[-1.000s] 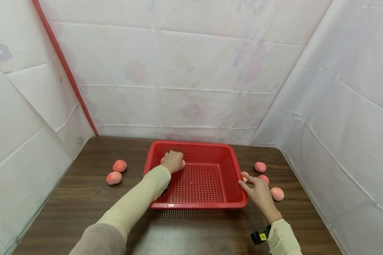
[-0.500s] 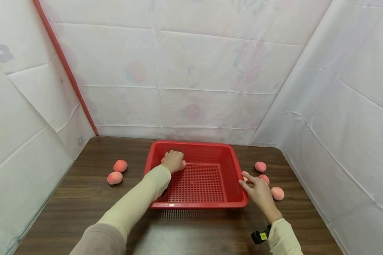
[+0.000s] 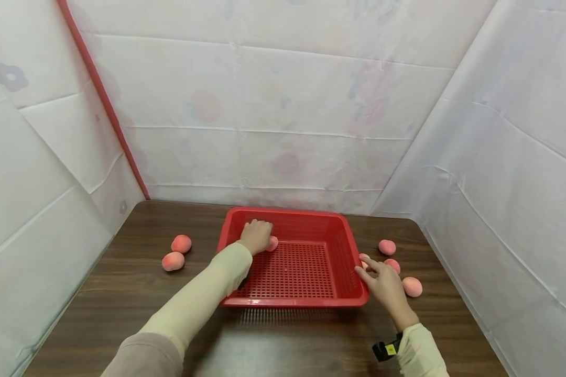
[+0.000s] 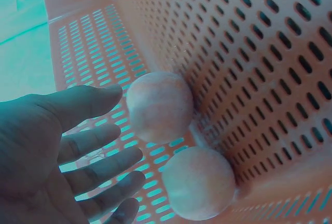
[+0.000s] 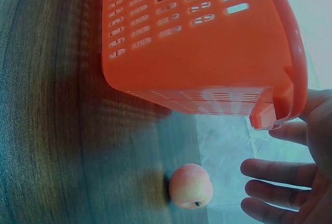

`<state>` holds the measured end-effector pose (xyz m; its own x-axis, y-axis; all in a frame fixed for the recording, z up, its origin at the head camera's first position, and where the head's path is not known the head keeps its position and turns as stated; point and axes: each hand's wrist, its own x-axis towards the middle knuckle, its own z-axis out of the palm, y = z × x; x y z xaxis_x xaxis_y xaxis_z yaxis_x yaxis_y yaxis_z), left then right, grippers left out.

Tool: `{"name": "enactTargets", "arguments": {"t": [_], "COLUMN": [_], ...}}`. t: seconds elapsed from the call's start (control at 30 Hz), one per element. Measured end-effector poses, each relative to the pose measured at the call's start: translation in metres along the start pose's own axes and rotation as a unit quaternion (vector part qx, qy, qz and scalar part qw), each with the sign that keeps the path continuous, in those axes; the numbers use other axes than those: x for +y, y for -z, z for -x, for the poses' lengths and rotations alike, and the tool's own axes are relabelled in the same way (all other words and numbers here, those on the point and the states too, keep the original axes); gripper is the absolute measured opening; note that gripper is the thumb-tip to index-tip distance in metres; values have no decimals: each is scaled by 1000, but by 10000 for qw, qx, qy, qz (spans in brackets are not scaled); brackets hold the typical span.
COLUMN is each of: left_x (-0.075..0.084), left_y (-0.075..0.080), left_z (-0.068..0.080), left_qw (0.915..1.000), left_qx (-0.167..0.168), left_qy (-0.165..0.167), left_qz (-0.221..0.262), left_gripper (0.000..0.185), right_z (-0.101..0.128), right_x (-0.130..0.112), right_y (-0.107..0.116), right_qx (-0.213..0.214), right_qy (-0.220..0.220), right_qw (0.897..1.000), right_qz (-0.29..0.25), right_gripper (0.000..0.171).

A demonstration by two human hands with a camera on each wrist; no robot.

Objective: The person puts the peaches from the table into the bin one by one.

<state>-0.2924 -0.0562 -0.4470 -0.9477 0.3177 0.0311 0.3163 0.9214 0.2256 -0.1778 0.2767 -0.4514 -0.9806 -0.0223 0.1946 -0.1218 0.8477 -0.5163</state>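
Two peaches (image 4: 160,107) in red basket (image 3: 297,269) near spread left grip (image 3: 256,235), rim (image 3: 353,245) in pinching right grip (image 3: 385,281)

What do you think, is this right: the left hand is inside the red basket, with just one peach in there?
Not just one: the left wrist view shows two peaches in there. The left hand is inside the red basket, as you said.

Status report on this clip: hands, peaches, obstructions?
Left hand, fingers extended, beside two peaches in basket. Right hand at rim, grip unclear. Wall close beside peaches; may crowd left hand.
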Motion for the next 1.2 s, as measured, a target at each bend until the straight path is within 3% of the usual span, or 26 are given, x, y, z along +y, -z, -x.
{"name": "enactTargets", "arguments": {"t": [0.2, 0.5, 0.87, 1.2], "left_x": [1, 0, 0, -8], "left_y": [13, 30, 52, 63], "left_z": [4, 8, 14, 22], "left_qw": [9999, 9995, 9988, 9983], "left_qx": [3, 130, 235, 420], "left_qy": [83, 166, 189, 287], "left_qz": [67, 245, 388, 271], "left_gripper": [17, 40, 41, 43], "right_z": [0, 0, 0, 2], "right_x": [1, 2, 2, 2], "right_y": [-1, 0, -1, -2], "right_qx": [25, -14, 27, 121], "right_qy": [59, 115, 171, 180], "right_qw": [10000, 9999, 9998, 9998], "right_qz": [-29, -100, -68, 28], "right_gripper": [46, 46, 46, 46]}}
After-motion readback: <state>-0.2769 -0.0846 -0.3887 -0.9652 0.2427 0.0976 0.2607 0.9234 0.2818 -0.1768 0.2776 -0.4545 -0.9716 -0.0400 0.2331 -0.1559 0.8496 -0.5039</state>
